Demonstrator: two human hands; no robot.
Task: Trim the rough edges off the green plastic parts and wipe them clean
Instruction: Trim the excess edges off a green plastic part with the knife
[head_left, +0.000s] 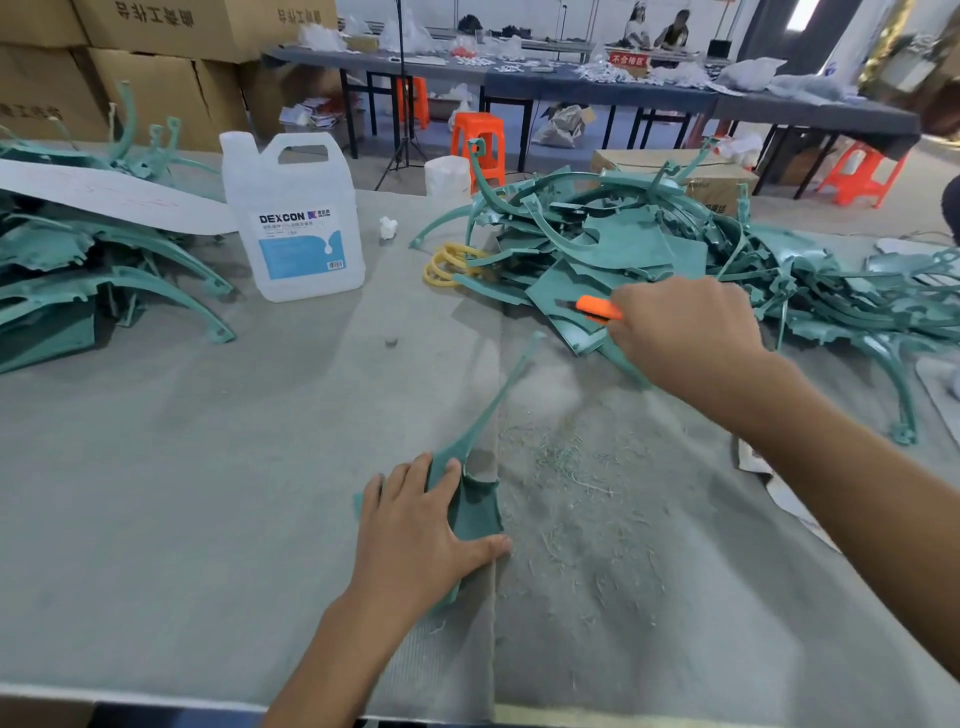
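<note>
Head view: left hand (415, 525) presses flat on a green part (475, 512); right hand (685, 332) grips an orange knife (597, 308).

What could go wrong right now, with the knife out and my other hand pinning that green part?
1. The right hand holds the knife over the pile; it may snag a part there.
2. The left hand lies flat on the part, so a slipped cut toward it could reach the fingers.
3. Shavings on the table may cling to wiped parts.
</note>
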